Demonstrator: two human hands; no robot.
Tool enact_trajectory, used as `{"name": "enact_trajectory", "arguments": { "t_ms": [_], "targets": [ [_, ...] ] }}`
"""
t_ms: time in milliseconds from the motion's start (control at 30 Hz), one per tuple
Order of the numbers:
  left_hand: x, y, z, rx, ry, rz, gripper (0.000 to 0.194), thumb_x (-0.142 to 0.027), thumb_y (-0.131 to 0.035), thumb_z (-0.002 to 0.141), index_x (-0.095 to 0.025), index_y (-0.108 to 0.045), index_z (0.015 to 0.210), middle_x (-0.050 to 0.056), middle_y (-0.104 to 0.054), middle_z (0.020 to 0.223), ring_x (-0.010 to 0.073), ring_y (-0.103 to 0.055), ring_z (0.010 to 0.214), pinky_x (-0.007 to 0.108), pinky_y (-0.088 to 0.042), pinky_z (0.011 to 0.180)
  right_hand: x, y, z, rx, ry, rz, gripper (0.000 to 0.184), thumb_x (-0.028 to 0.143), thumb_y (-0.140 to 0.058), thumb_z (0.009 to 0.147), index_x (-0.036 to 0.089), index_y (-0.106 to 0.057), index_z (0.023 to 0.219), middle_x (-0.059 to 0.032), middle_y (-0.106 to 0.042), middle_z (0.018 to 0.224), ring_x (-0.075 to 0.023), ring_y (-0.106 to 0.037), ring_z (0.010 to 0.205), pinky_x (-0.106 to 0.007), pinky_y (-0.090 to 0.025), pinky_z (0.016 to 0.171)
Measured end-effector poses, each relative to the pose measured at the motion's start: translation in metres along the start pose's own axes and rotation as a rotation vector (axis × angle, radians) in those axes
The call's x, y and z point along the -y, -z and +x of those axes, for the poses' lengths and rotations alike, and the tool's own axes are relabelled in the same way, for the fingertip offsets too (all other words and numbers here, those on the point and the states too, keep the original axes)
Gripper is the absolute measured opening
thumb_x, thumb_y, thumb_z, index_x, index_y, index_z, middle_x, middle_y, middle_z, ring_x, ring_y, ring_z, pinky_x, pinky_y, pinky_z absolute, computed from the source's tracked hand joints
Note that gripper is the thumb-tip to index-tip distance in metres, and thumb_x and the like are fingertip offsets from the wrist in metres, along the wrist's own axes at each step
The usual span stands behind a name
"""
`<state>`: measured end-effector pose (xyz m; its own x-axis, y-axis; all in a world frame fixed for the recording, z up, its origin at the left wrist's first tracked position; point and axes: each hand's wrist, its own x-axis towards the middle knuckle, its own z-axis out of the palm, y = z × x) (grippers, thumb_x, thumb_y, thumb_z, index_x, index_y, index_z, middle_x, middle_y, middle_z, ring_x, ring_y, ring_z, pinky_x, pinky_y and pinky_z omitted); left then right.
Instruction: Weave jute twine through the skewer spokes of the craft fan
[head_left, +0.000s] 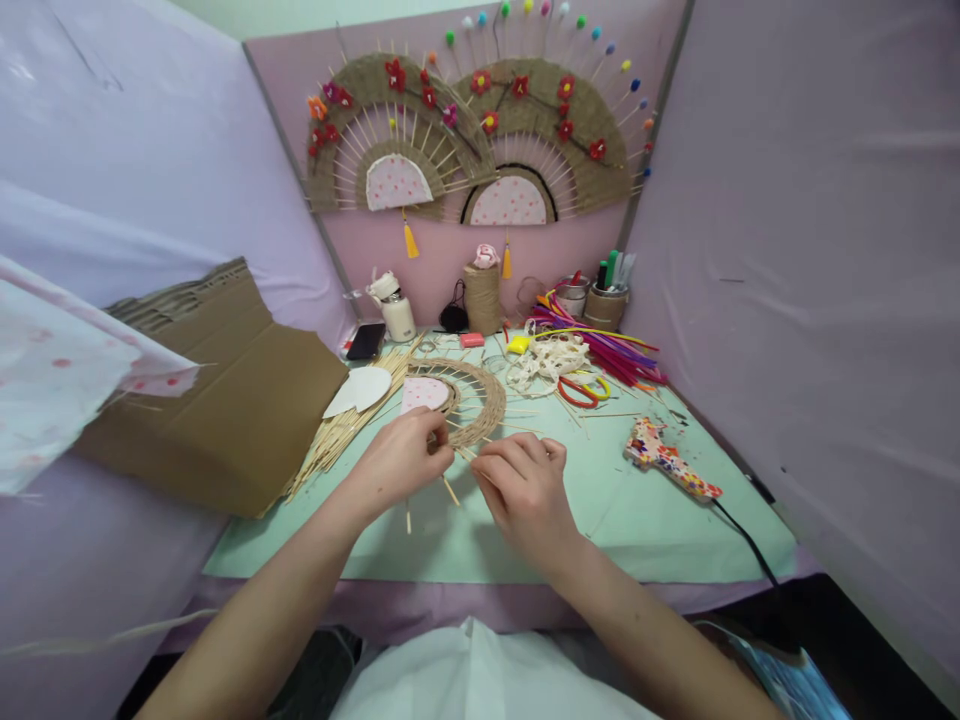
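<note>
A half-round fan (491, 400) of thin sticks, wound with brown twine in an outer band, lies over the green tabletop. Its inner piece (424, 393) is covered in white cloth with pink dots. My left hand (405, 455) is closed in a pinch on the lower end of the twine band, with stick ends (450, 490) poking out below it. Just to the right, my right hand (529, 495) is also closed, its fingertips together beside the sticks at the band's edge. Whatever lies between those fingertips is too small to make out.
Bundled sticks (330, 445) and cardboard (225, 400) lie on the left. Red-handled scissors (577, 392), cream cord (551, 362) and pipe cleaners (607, 350) are at the back right. A patterned glue gun (667, 460) with a cable rests right. A twine spool (482, 298) stands behind.
</note>
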<state>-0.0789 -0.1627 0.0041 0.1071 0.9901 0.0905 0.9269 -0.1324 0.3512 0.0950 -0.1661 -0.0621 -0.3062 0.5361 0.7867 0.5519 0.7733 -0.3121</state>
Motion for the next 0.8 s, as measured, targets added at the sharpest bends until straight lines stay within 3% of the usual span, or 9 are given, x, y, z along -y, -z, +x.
{"name": "enact_trajectory", "arguments": {
  "t_ms": [300, 567, 700, 800],
  "targets": [
    [0.004, 0.019, 0.009, -0.012, 0.012, -0.111, 0.009, -0.026, -0.051, 0.071, -0.02, -0.057, 0.068, 0.0, -0.063, 0.073, 0.0178, -0.057, 0.072, 0.03, -0.043, 0.069, 0.0, 0.0, 0.017, -0.08, -0.004, -0.02, 0.012, 0.02, -0.056, 0.091, 0.022, -0.064, 0.082, -0.0009, -0.069, 0.086, -0.0155, -0.056, 0.086, -0.036, -0.029, 0.08],
    [0.019, 0.043, 0.017, -0.045, -0.056, -0.412, 0.028, -0.045, -0.05, 0.084, -0.02, -0.063, 0.084, 0.003, -0.066, 0.088, 0.0204, -0.059, 0.088, 0.032, -0.046, 0.079, -0.012, 0.002, 0.053, -0.05, 0.061, 0.172, 0.014, 0.016, -0.05, 0.092, 0.02, -0.062, 0.089, -0.005, -0.069, 0.092, -0.0163, -0.06, 0.089, -0.029, -0.044, 0.079],
    [0.039, 0.051, 0.017, -0.061, -0.266, -0.714, 0.047, -0.057, -0.044, 0.086, -0.019, -0.065, 0.103, 0.011, -0.064, 0.119, 0.0267, -0.055, 0.114, 0.04, -0.041, 0.099, -0.018, 0.008, 0.079, -0.066, 0.065, 0.212, 0.014, 0.019, -0.049, 0.093, 0.02, -0.061, 0.086, -0.0055, -0.068, 0.089, -0.0176, -0.062, 0.088, -0.029, -0.045, 0.079],
    [0.049, 0.053, 0.023, -0.115, -0.388, -0.736, 0.064, -0.06, -0.068, 0.069, -0.02, -0.06, 0.119, 0.013, -0.055, 0.134, 0.0302, -0.048, 0.125, 0.043, -0.038, 0.104, -0.021, 0.014, 0.103, -0.076, 0.07, 0.254, 0.013, 0.019, -0.051, 0.091, 0.02, -0.062, 0.085, -0.0052, -0.068, 0.086, -0.0172, -0.062, 0.083, -0.028, -0.046, 0.076]
  ]
}}
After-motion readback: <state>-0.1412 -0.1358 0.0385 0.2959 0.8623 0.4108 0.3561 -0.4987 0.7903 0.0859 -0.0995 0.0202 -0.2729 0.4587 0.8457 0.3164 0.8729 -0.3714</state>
